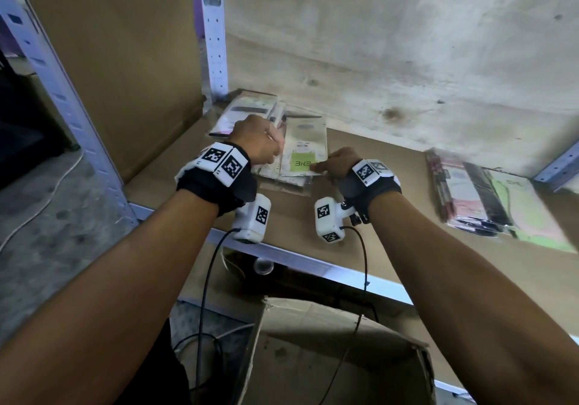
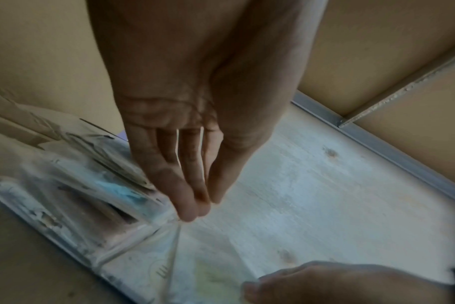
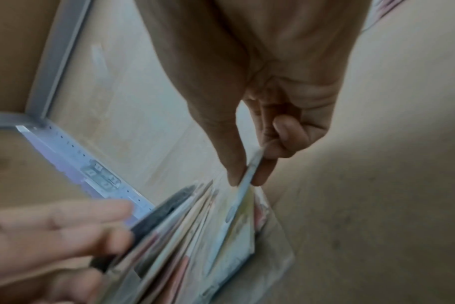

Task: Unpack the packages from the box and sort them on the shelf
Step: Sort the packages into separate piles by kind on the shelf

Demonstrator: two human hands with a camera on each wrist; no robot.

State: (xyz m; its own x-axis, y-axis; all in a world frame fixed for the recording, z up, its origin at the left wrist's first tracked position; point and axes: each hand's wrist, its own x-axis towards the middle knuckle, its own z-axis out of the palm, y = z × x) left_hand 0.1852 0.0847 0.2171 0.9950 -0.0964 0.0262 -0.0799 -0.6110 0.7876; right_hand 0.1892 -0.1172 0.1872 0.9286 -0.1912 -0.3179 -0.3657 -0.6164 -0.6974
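Note:
Several flat packages in clear plastic lie in a loose pile (image 1: 247, 113) at the shelf's back left. On the pile lies a package with a green label (image 1: 305, 150). My right hand (image 1: 336, 163) pinches its near edge between thumb and forefinger (image 3: 247, 176); the package (image 3: 237, 226) stands tilted on edge among the others. My left hand (image 1: 260, 141) is over the pile with straight fingers held together, and their tips (image 2: 192, 209) touch the edge of the plastic packs (image 2: 73, 201). Nothing shows between its thumb and fingers. The open cardboard box (image 1: 329, 357) stands below the shelf.
A second pile of packages (image 1: 488, 197) lies at the shelf's right end. A perforated metal post (image 1: 216, 34) rises at the back left beside a cardboard panel (image 1: 125, 59). The shelf's metal front rail (image 1: 297, 257) runs under my wrists. Cables hang toward the box.

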